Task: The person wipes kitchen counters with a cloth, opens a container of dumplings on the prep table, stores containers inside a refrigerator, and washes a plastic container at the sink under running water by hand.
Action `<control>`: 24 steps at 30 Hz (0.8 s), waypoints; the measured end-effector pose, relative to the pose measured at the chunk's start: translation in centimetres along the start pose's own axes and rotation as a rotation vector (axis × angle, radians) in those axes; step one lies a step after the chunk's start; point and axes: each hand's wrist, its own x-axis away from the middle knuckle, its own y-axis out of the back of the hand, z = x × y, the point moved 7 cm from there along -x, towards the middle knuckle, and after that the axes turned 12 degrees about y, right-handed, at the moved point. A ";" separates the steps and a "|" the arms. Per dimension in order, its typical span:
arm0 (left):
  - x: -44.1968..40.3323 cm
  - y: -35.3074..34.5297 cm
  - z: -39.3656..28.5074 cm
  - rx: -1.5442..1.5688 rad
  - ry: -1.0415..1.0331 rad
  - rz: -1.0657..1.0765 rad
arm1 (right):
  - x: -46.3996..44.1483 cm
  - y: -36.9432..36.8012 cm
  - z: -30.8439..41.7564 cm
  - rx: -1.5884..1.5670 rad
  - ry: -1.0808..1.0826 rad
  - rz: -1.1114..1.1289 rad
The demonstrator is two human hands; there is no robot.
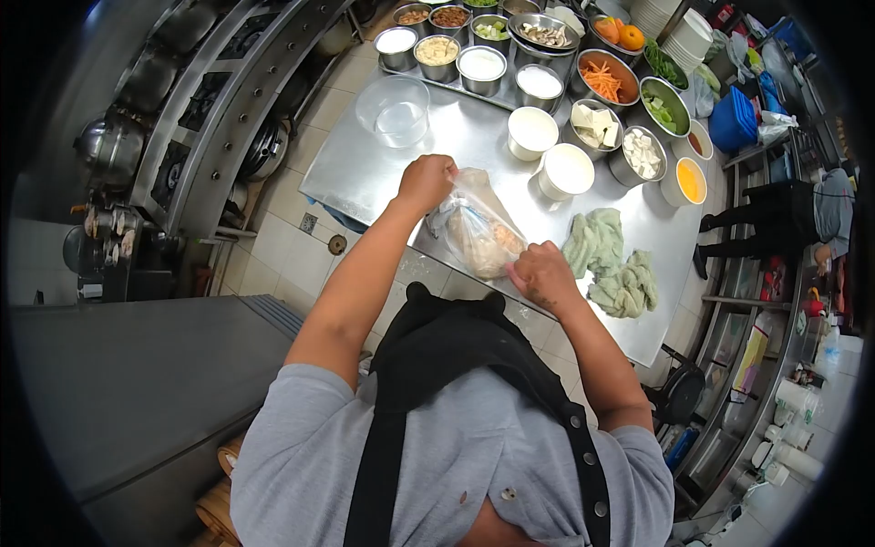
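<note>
A clear plastic bag point(476, 217) with pale and orange food in its lower part lies at the near edge of the steel table. My left hand point(427, 185) is closed on the upper left side of the bag. Lower down on the right, my right hand point(544, 277) pinches the bag's other side. Between the two hands the plastic is stretched out. What exactly the food is cannot be made out through the film. Beyond my left hand stands a clear plastic bowl point(394, 111). Two crumpled green cloths, one a towel point(625, 284), lie right of my right hand.
White tubs point(566, 171) and steel bowls of cut food, such as shredded carrot point(602, 82) and tofu cubes point(641, 155), crowd the table's far side. A stove point(214, 91) runs along the left. At the right, another person point(775, 219) stands near shelves.
</note>
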 end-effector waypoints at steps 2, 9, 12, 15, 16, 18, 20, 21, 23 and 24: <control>0.9 -0.3 1.2 0.119 0.014 0.044 | 1.3 -0.4 -2.0 0.011 -0.026 -0.010; 1.6 -1.7 6.2 0.362 0.093 0.200 | 2.8 -0.9 -4.7 -0.044 -0.138 -0.061; 1.9 -3.1 8.1 0.488 0.156 0.290 | 3.5 -1.3 -5.4 -0.106 -0.261 -0.122; 3.4 -2.3 7.4 0.392 0.111 0.287 | 3.3 -2.0 -7.2 -0.232 -0.547 -0.091; 4.3 -1.4 6.4 0.315 -0.002 0.193 | 3.3 -2.4 -7.5 -0.284 -0.669 -0.060; 6.7 1.4 2.4 -0.019 -0.232 -0.032 | 1.6 -1.3 -6.2 -0.282 -0.549 -0.258; 9.6 3.8 -3.9 0.028 -0.509 -0.002 | 1.0 -1.6 -5.5 -0.303 -0.502 -0.285; 10.7 3.9 -6.1 0.055 -0.644 0.013 | 1.2 -1.5 -5.4 -0.316 -0.518 -0.379; 10.6 -0.2 -7.8 0.092 -0.565 0.485 | 1.7 -1.2 -5.3 -0.340 -0.538 -0.565; 9.6 -2.7 -7.5 0.010 -0.477 0.588 | 2.3 -1.1 -5.2 -0.215 -0.611 -0.545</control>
